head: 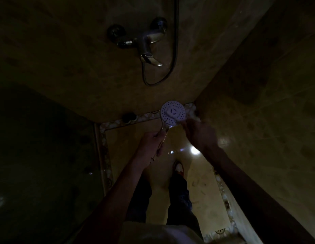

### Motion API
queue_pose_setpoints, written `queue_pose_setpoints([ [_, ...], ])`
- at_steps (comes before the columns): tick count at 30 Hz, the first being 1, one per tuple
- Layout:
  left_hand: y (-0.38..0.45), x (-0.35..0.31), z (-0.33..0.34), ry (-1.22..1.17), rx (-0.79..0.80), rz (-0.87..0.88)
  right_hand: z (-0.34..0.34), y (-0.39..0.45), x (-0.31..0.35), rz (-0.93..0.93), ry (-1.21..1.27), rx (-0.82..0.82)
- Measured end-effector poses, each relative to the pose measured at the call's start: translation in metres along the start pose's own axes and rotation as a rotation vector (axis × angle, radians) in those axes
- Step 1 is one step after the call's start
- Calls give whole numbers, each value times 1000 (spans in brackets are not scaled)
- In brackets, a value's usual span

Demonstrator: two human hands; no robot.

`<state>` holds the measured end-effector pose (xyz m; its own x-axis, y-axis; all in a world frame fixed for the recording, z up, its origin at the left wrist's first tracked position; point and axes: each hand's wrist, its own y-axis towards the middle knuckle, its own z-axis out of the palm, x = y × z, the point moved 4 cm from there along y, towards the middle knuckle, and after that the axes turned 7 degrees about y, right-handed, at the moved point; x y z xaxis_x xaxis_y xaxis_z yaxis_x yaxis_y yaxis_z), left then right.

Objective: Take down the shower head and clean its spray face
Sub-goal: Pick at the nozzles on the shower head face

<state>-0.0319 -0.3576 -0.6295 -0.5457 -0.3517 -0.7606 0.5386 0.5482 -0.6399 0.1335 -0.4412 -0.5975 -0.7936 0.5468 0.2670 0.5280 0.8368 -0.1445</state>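
In dim light the shower head (172, 113) is off the wall, its round white spray face with dark nozzle holes turned up toward me. My left hand (149, 147) grips its chrome handle below the face. My right hand (199, 134) is blurred at the lower right rim of the face, touching it; whether it holds a cloth I cannot tell. The hose (172, 67) loops down from the wall above.
A chrome mixer tap (146, 43) juts from the tiled wall ahead. Another tiled wall stands close on the right and a dark glass panel (38, 155) on the left. The floor (128, 136) is glossy tile with a mosaic border; a dark drain (129, 117) sits near the wall.
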Motion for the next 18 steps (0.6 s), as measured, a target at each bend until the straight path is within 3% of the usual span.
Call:
queue_pose_setpoints([
  [3, -2, 5, -3, 60, 23, -16, -5, -5, 0, -45, -49, 23],
  [7, -5, 7, -3, 4, 27, -24, -36, 19, -26, 164, 71, 5],
  [10, -4, 5, -4, 9, 24, -18, -29, 15, -15, 51, 31, -64],
  [14, -5, 9, -10, 2, -1, -54, 3, -3, -1, -15, -48, 39],
  [18, -12, 6, -12, 23, 1, -43, -14, 10, -15, 140, -3, 28],
])
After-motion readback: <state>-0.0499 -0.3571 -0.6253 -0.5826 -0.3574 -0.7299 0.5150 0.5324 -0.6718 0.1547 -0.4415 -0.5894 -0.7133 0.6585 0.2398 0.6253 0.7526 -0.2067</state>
